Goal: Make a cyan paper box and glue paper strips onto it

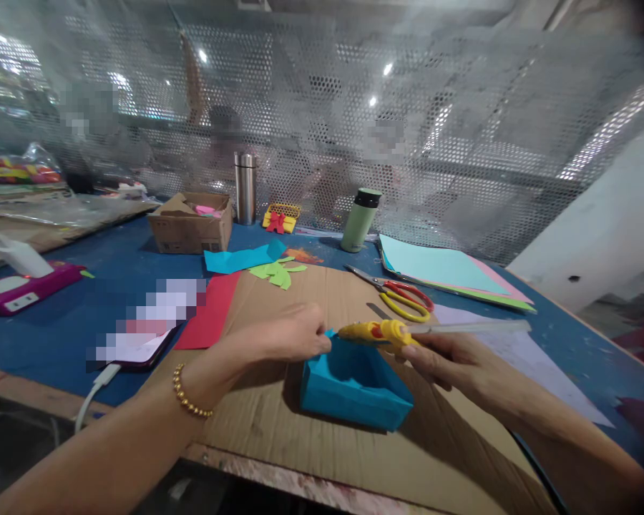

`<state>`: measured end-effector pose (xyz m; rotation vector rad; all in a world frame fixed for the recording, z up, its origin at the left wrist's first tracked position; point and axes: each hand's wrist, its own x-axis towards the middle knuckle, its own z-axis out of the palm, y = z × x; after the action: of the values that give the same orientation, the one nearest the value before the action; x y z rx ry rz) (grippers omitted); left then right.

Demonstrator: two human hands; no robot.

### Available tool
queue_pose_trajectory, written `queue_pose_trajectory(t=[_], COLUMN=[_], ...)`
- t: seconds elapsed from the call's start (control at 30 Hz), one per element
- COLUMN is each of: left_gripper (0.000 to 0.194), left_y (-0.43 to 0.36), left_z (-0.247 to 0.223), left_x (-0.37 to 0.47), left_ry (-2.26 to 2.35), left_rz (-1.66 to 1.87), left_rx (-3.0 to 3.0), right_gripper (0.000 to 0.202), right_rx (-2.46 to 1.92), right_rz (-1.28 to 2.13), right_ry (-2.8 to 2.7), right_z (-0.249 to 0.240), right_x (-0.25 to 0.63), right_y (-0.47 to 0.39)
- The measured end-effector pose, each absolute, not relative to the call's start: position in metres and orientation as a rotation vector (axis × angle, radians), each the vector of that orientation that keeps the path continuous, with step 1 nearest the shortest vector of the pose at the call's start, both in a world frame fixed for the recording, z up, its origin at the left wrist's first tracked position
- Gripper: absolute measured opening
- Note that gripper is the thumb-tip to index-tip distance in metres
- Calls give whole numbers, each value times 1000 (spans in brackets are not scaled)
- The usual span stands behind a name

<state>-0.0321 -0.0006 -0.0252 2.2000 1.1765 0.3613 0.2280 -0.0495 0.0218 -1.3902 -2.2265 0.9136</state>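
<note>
A blue paper box [348, 404] with an open top sits on a sheet of brown cardboard [279, 447]. At its far left corner, the fingers of my left hand [299, 332] are closed on the box's edge; a gold bead bracelet is on that wrist. My right hand [443, 357] grips a yellow hot glue gun [373, 332], its nozzle pointing left, close to my left fingertips above the box. A long translucent glue stick [477, 327] juts out from the gun's rear to the right.
Red-and-yellow scissors [408, 295] lie behind the glue gun. Green paper scraps [277, 272], blue paper [244, 257] and red paper [209, 311] are to the left. Farther back stand a cardboard box [193, 232], a steel flask [245, 189], a green tumbler [360, 222] and stacked coloured sheets [445, 265].
</note>
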Motion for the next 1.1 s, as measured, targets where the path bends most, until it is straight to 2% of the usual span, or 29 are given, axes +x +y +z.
queue_pose_trajectory(t=[0.17, 0.5, 0.73, 1.1], left_gripper=[27, 13, 21, 21], left_y=[-2, -7, -6, -11], left_z=[-23, -17, -17, -8], left_x=[-32, -31, -31, -29], left_ry=[1188, 1256, 1223, 1260], left_rz=[362, 305, 297, 268], left_rx=[2203, 2185, 2203, 2184], right_gripper=[62, 56, 55, 53], right_rx=[-1407, -1392, -1382, -1383], right_rz=[924, 893, 919, 1035], right_ry=[-2223, -2219, -2196, -2144], right_z=[23, 23, 28, 26], right_x=[228, 227, 225, 234], right_y=[-52, -48, -53, -53])
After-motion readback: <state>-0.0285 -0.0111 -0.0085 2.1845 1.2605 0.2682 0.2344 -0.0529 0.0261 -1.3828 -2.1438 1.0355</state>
